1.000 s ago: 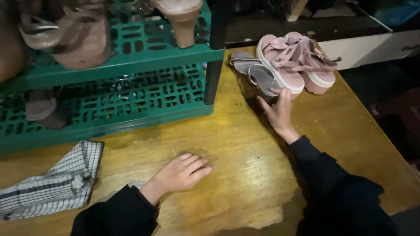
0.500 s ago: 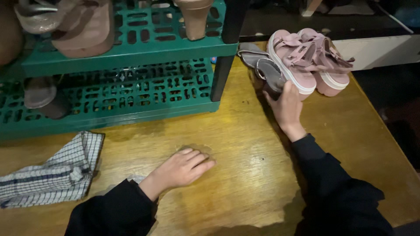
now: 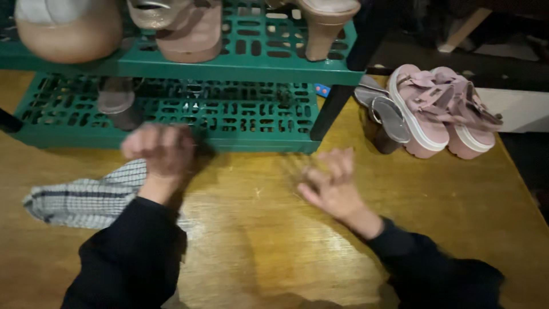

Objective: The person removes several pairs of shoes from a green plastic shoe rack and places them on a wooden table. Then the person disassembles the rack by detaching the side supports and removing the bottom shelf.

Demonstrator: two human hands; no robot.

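Observation:
My left hand [image 3: 160,151] is blurred and lifted above the wooden table [image 3: 269,240], its fingers curled in with nothing seen in them. It hovers just in front of the lower shelf of a green plastic shoe rack [image 3: 229,123]. Under and left of it lies a grey checked cloth [image 3: 86,200]. My right hand [image 3: 331,186], also blurred, is over the middle of the table with its fingers loosely apart and empty. A pair of pink platform sandals [image 3: 440,111] and a grey heeled sandal [image 3: 383,114] stand to its upper right, apart from it.
The rack's upper shelf holds a tan shoe [image 3: 68,28], a pink-brown shoe [image 3: 183,28] and a beige heel [image 3: 326,26]. A dark heel [image 3: 117,100] stands on the lower shelf. The rack's dark post [image 3: 331,111] rises beside the grey sandal. The table edge runs along the right.
My right hand has left the sandals and swung back to the table's middle. My left hand has lifted off the table and moved up toward the rack, above the cloth.

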